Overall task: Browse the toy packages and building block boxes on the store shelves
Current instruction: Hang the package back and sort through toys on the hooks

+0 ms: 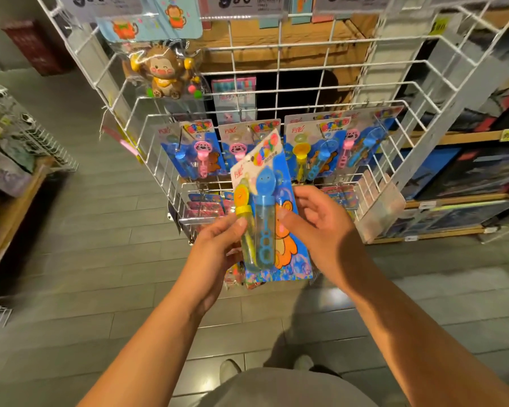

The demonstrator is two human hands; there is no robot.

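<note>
Both hands, the left hand [218, 245] and right hand [321, 227], pinch the bubble-wand card [272, 201], whose thin backing may crease if squeezed.

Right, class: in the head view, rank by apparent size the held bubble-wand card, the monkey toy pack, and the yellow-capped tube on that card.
1. Bubble-wand card, though nearness to the camera inflates it.
2. Monkey toy pack.
3. Yellow-capped tube.

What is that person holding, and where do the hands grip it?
A bubble wand package, held in both hands: the left hand grips its lower left edge by the tubes, the right hand its right edge.
</note>
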